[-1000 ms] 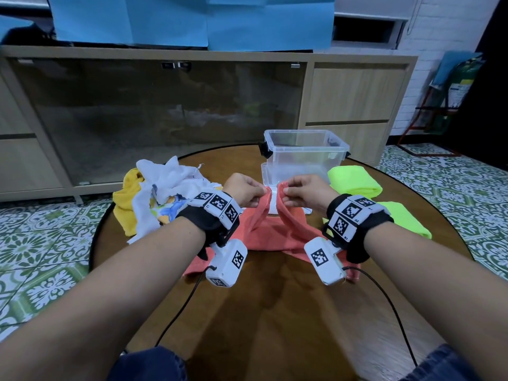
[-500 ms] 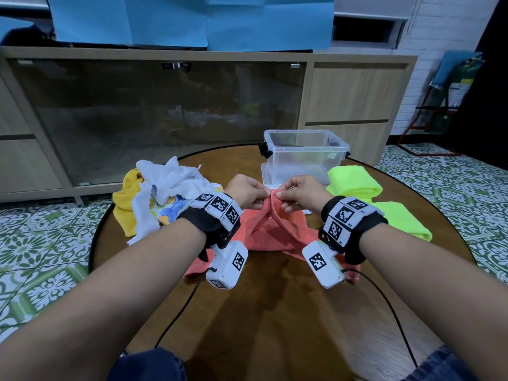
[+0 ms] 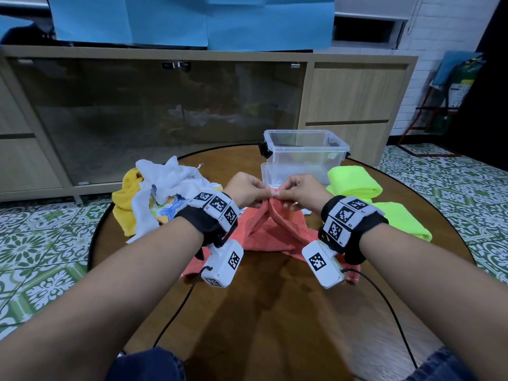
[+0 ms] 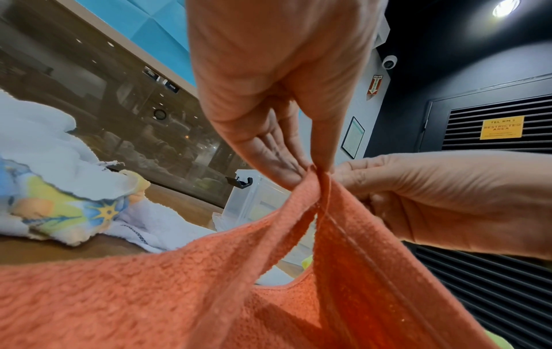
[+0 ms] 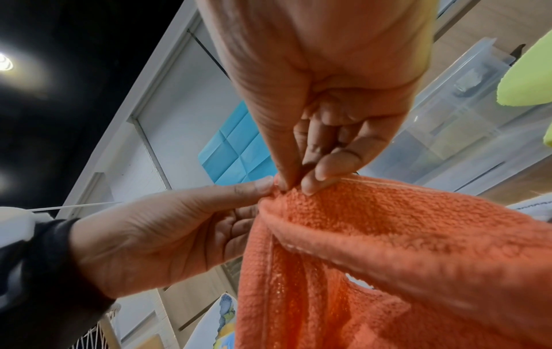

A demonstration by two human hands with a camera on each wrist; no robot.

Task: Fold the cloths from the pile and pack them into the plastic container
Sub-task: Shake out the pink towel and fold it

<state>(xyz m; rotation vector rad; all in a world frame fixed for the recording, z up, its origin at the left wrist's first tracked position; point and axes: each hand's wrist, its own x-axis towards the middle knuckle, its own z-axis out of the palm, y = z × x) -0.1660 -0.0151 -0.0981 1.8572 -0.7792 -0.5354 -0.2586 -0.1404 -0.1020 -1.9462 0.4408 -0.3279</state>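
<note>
An orange cloth (image 3: 270, 229) lies on the round wooden table (image 3: 275, 312), its two far corners lifted and brought together. My left hand (image 3: 247, 192) pinches one corner (image 4: 313, 174) between thumb and fingers. My right hand (image 3: 298, 191) pinches the other corner (image 5: 294, 189), fingertips touching the left hand's. The clear plastic container (image 3: 305, 156) stands just behind the hands, nothing visible inside it. The pile of white, yellow and printed cloths (image 3: 162, 193) sits to the left.
Two folded neon-green cloths (image 3: 354, 182) (image 3: 401, 221) lie to the right of the container. A flat clear lid (image 3: 268, 177) lies under or in front of the container. A long cabinet with glass doors (image 3: 165, 116) stands behind the table. Cables run from the wrist cameras.
My hands moved toward each other, bringing the two lifted corners of the orange cloth together until they meet in front of the container.
</note>
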